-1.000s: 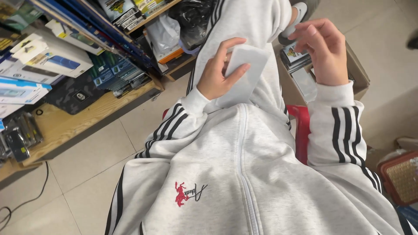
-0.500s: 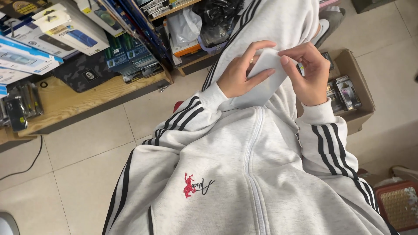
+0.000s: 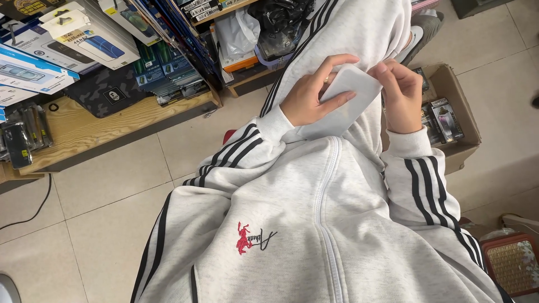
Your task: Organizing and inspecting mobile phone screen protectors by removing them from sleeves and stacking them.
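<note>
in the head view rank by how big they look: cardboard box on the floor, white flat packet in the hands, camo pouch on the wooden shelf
1. cardboard box, though partly hidden
2. camo pouch and white flat packet look alike; the packet is nearer the camera and half covered by the left hand, so unranked.

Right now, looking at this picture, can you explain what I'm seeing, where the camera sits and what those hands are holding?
The camera is worn on a person's head and looks down, so you see their own grey striped tracksuit and both bare hands. The left hand cradles a flat white packet on the lap, while the right hand pinches its top corner with the fingers. To the left stands a wooden shelf stacked with boxed goods. To the right, on the tiled floor, sits an open cardboard box holding small packages.
</note>
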